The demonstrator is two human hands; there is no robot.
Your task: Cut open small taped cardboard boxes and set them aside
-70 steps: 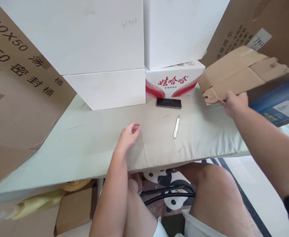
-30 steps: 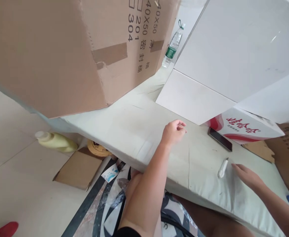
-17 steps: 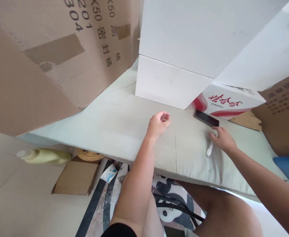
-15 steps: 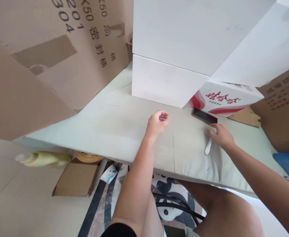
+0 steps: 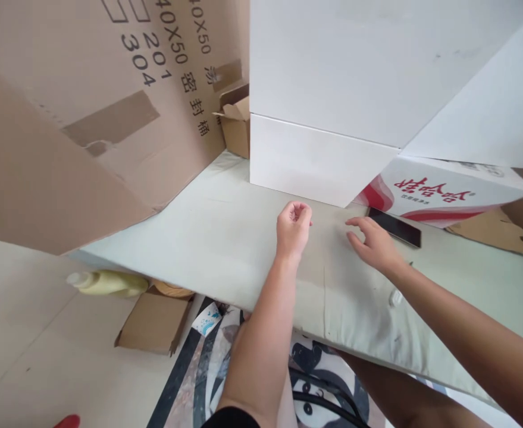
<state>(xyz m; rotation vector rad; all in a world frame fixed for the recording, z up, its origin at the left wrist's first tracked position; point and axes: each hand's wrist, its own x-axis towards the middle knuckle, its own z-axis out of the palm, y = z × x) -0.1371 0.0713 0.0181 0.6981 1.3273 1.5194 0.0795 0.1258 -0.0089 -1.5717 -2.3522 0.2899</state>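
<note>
My left hand (image 5: pixel 294 229) hovers over the pale cloth-covered surface (image 5: pixel 190 229), fingers curled in to the thumb. Whatever it pinches, if anything, is hidden. To its right, my right hand (image 5: pixel 372 241) is held with thumb and forefinger apart and nothing visible between them. A dark phone (image 5: pixel 397 228) lies just behind the right hand, partly covered by it. Below the right forearm, one end of a small white object (image 5: pixel 395 298) shows on the cloth; the arm hides the rest.
Stacked white boxes (image 5: pixel 319 157) stand behind my hands, with a red-and-white carton (image 5: pixel 448 187) to their right. A large brown carton (image 5: pixel 109 137) fills the left. Below the edge are a yellowish bottle (image 5: pixel 113 283) and an open cardboard box (image 5: pixel 154 324). A torn cardboard piece (image 5: pixel 491 232) lies at right.
My right hand has moved left, away from the white object and toward my left hand, with its fingers apart. My left hand's fingers have closed tighter. The view has shifted slightly.
</note>
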